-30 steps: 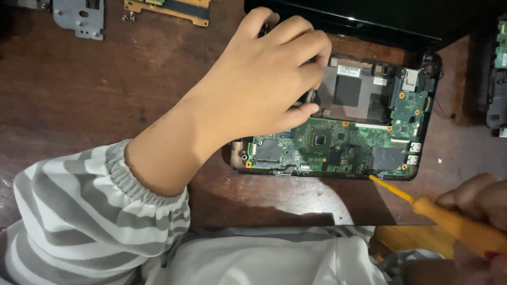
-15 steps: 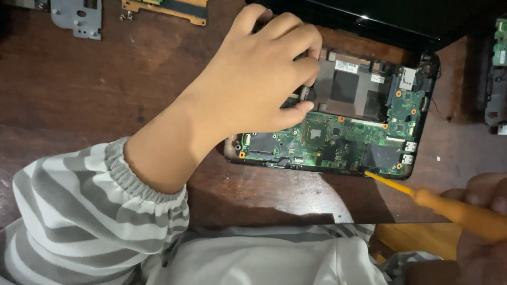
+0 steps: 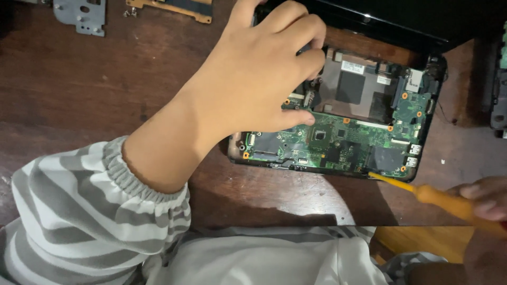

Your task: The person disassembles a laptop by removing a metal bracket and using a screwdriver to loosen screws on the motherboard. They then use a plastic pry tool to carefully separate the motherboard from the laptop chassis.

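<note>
The opened laptop (image 3: 338,132) is being pressed at its ten o'clock corner by the left hand (image 3: 264,68), fingers curled on it. At four o'clock, the yellow screwdriver (image 3: 422,194) is being gripped tight by the right hand (image 3: 486,198).

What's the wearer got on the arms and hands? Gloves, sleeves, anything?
No gloves: both the left hand and the right hand are bare, with no rings or watch visible. The left arm wears a long grey-and-white striped sleeve ending in a gathered elastic cuff short of the wrist. The right arm is mostly out of frame.

Green circuit board (image 3: 338,142), yellow-orange screwdriver (image 3: 438,198), grey-and-white striped sleeve (image 3: 90,211), dark brown table (image 3: 79,89).
</note>
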